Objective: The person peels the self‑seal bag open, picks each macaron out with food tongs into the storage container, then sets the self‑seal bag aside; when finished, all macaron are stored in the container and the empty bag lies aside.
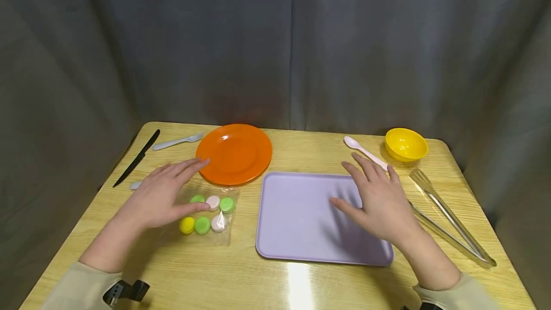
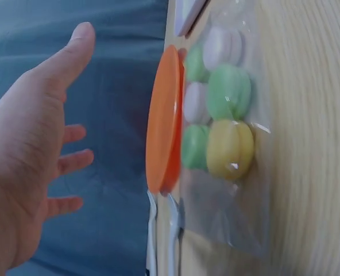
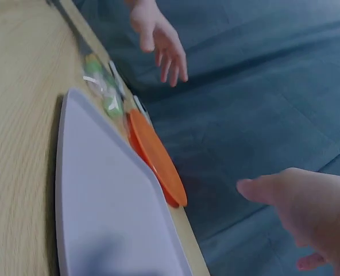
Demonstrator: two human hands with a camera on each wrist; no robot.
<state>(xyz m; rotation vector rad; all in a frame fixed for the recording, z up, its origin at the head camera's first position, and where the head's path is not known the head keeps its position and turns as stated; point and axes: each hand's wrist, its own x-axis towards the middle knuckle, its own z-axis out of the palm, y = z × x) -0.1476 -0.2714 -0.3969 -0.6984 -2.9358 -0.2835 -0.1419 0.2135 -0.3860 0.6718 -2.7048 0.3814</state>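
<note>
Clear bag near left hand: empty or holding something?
Holding something: through the clear bag's film show six round pieces: three green, two pale pink, one yellow.

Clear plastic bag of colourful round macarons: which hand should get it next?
Probably the left hand: it holds nothing and hovers close to the bag. The right hand is empty too, but farther off, over the pale purple rectangular tray.

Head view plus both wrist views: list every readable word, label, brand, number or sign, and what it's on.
None readable in any view.
Clear plastic bag of pastel macaron-like pieces, rectangular lilac tray, round orange plate, round yellow bowl: no text seen.
Black strap at the left cuff: too small to tell.
</note>
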